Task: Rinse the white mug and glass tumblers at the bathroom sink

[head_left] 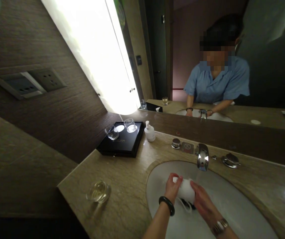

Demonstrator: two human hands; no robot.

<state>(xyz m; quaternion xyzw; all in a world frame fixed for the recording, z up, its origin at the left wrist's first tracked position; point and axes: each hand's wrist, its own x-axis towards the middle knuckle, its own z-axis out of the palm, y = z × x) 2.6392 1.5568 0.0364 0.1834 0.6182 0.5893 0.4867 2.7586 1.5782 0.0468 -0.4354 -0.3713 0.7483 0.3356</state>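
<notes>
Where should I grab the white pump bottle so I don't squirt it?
Probably around the bottle's wide body, below the pump, coming from the front right. It stands upright, with the black box close on its left and the wall behind, so that side looks most open. The pump might press down if grabbed.

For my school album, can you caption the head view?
Left hand and right hand hold a white object over the sink.
</notes>
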